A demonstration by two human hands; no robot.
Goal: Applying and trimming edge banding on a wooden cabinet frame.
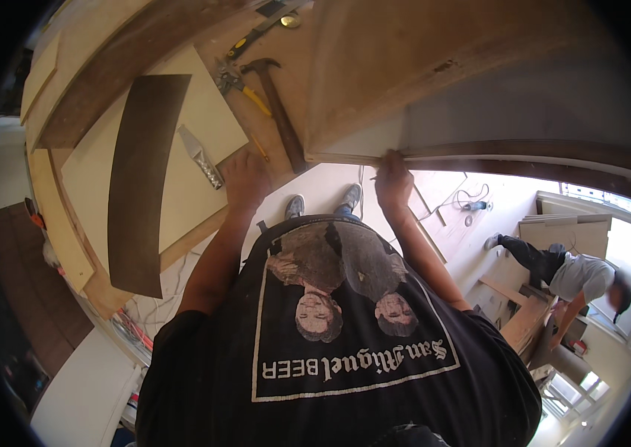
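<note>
My left hand (248, 179) rests on the near corner of a cream board (84, 186), fingers slightly bent, beside a yellow pencil (259, 147). A dark laminate strip (144, 179) and a silver scraper-like tool (200, 155) lie on that board. Just beyond are a hammer (278, 112), yellow-handled pliers (252, 97) and a yellow-black tool (248, 41) on the wooden surface. My right hand (393, 175) is closed at the lower edge of a large wooden panel (479, 89), which slants across the upper right.
A co-worker (576, 272) bends at the right, near leaning boards (565, 231) and stacked timber (516, 320). A power tool with cord (479, 205) lies on the floor (442, 216). More planks (51, 223) and cables (136, 328) are at the left; my feet show below the panel.
</note>
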